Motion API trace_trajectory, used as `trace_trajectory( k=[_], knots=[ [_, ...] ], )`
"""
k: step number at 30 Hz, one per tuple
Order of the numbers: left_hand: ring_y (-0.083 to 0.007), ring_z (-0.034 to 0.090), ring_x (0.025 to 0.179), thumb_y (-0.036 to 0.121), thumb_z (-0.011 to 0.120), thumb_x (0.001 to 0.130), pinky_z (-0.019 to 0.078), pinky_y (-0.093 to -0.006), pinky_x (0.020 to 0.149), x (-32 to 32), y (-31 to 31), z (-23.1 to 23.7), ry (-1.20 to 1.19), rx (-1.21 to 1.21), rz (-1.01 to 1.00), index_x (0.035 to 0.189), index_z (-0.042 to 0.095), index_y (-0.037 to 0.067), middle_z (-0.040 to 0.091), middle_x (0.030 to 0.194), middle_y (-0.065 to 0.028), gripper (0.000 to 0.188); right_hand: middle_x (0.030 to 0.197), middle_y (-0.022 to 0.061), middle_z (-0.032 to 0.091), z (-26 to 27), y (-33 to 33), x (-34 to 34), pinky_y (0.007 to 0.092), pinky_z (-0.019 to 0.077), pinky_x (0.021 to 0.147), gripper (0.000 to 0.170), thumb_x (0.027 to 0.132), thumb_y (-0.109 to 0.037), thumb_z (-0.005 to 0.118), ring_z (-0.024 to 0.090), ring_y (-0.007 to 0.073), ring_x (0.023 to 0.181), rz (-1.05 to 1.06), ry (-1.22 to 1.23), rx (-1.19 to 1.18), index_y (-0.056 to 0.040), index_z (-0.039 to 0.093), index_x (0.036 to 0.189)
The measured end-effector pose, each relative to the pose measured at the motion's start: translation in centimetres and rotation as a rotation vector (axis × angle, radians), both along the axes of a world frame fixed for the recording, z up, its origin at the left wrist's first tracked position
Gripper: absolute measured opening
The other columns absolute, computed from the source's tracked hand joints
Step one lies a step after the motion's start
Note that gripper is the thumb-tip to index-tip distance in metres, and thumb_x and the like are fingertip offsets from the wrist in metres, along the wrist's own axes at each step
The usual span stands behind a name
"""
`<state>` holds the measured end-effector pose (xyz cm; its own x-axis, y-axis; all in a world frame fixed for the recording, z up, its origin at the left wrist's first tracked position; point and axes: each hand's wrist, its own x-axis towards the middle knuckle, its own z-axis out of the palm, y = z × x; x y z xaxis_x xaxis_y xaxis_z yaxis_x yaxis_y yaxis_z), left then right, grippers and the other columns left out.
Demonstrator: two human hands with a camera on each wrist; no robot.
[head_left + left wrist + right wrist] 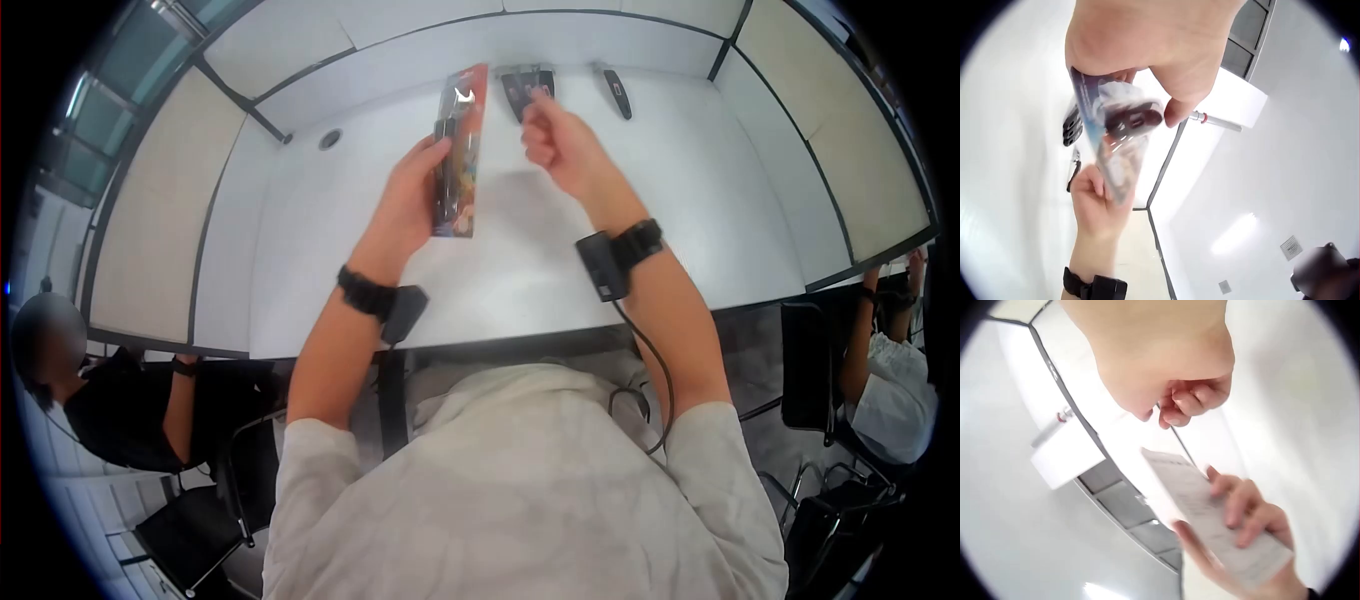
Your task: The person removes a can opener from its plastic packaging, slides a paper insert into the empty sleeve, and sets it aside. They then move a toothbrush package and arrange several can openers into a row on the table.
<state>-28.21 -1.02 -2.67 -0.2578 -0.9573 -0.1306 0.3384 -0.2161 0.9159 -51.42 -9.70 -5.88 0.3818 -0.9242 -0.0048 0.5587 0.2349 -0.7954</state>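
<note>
My left hand holds a carded blister pack upright, thumb on its front and fingers behind. Under the clear plastic, the pack has a dark-handled tool on a colourful printed card; its kind does not show. Pale and printed with small text, the card's back faces the right wrist view. My right hand is raised to the right of the pack, fingers curled in, and nothing shows in its grip. In the head view it overlaps a group of black-handled tools at the back of the table.
Another black-handled tool lies farther right on the white table. Low panels enclose the back and sides. A round cable hole is at the back left. People sit on both sides, beyond the panels.
</note>
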Motion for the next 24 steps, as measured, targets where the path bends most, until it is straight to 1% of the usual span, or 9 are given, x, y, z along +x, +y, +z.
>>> trace_trajectory(
  k=[1, 4, 7, 8, 11, 14, 17, 18, 24],
  knots=[
    [-0.0175, 0.061, 0.078, 0.038, 0.059, 0.106, 0.0497, -0.0284, 0.061, -0.7, -0.3, -0.7, 0.051, 0.012, 0.007, 0.136, 0.056, 0.007, 0.064, 0.102, -0.0079, 0.043, 0.081, -0.0007, 0.054, -0.2, 1.0, 1.9, 0.0212, 0.0367, 0.055, 0.036, 0.104, -0.045, 0.064, 0.048, 0.009, 0.062, -0.128, 0.16, 0.087, -0.0092, 0.062, 0.101],
    [-0.0131, 0.05, 0.077, 0.041, 0.054, 0.109, 0.0404, -0.0245, 0.057, -2.3, -1.1, -1.8, 0.208, 0.119, -0.015, 0.134, 0.057, 0.004, 0.061, 0.108, -0.0069, 0.045, 0.102, 0.0066, 0.065, -1.2, 3.7, 3.4, 0.0249, 0.0498, 0.074, 0.05, 0.102, -0.048, 0.067, 0.063, 0.0138, 0.081, -0.084, 0.452, -0.234, -0.001, 0.062, 0.118],
    [-0.0151, 0.052, 0.076, 0.039, 0.058, 0.107, 0.0432, -0.0269, 0.063, -1.8, -1.0, -3.6, 0.417, 0.175, -0.206, 0.122, 0.059, 0.002, 0.059, 0.099, -0.0054, 0.039, 0.115, 0.0109, 0.068, -1.3, 3.8, 3.1, 0.0312, 0.0562, 0.083, 0.053, 0.102, -0.045, 0.068, 0.069, 0.0197, 0.105, 0.07, 0.396, -0.121, 0.0004, 0.06, 0.127],
    [-0.0185, 0.063, 0.092, 0.037, 0.056, 0.108, 0.0531, -0.0292, 0.073, -1.6, -1.3, -4.2, 0.41, 0.126, -0.223, 0.126, 0.059, -0.001, 0.065, 0.112, -0.0103, 0.043, 0.127, 0.0138, 0.068, -1.7, 3.0, 3.2, 0.0343, 0.0592, 0.082, 0.051, 0.1, -0.039, 0.072, 0.071, 0.0235, 0.105, -0.016, 0.428, -0.231, 0.0, 0.061, 0.131],
    [-0.0244, 0.068, 0.11, 0.035, 0.053, 0.108, 0.0593, -0.0356, 0.089, -2.8, 0.9, -1.0, 0.236, 0.101, -0.151, 0.133, 0.057, -0.004, 0.067, 0.128, -0.016, 0.046, 0.123, 0.0132, 0.07, -0.5, 3.7, 2.5, 0.0341, 0.0598, 0.077, 0.046, 0.098, -0.031, 0.076, 0.071, 0.0231, 0.101, -0.119, 0.356, -0.215, -0.0014, 0.065, 0.13],
    [-0.0289, 0.068, 0.118, 0.024, 0.056, 0.107, 0.0578, -0.0402, 0.1, -2.6, -0.2, -2.7, 0.11, 0.042, -0.182, 0.138, 0.052, -0.006, 0.066, 0.135, -0.0192, 0.044, 0.106, 0.0105, 0.075, -1.2, 2.7, 2.3, 0.0316, 0.0579, 0.075, 0.035, 0.094, -0.029, 0.079, 0.071, 0.019, 0.09, -0.218, 0.48, -0.293, -0.001, 0.072, 0.115],
    [-0.0264, 0.068, 0.117, 0.011, 0.06, 0.102, 0.0583, -0.0391, 0.099, -3.5, -0.1, -3.0, -0.083, -0.069, -0.177, 0.149, 0.044, -0.004, 0.064, 0.135, -0.0141, 0.052, 0.09, 0.007, 0.073, -1.8, 2.0, 2.4, 0.0304, 0.0541, 0.069, 0.029, 0.094, -0.03, 0.078, 0.067, 0.0144, 0.078, -0.31, 0.588, -0.368, -0.0022, 0.074, 0.101],
    [-0.0246, 0.064, 0.124, 0.001, 0.063, 0.098, 0.0563, -0.0383, 0.103, -3.7, -0.4, -3.6, -0.047, -0.033, -0.074, 0.154, 0.038, -0.001, 0.061, 0.139, -0.0142, 0.062, 0.087, 0.0064, 0.072, -1.4, 2.4, 2.4, 0.0306, 0.0531, 0.068, 0.028, 0.094, -0.03, 0.078, 0.065, 0.0141, 0.077, -0.334, 0.607, -0.362, -0.0023, 0.073, 0.098],
    [-0.0208, 0.06, 0.128, 0.004, 0.061, 0.101, 0.0524, -0.0368, 0.107, -3.4, -0.6, -3.6, -0.048, -0.206, -0.11, 0.153, 0.039, 0.002, 0.059, 0.139, -0.0123, 0.057, 0.08, 0.0058, 0.067, -3.5, 0.5, 2.0, 0.0317, 0.0497, 0.065, 0.026, 0.094, -0.026, 0.076, 0.06, 0.0142, 0.072, -0.393, 0.554, -0.498, -0.0012, 0.067, 0.09]
  ],
)
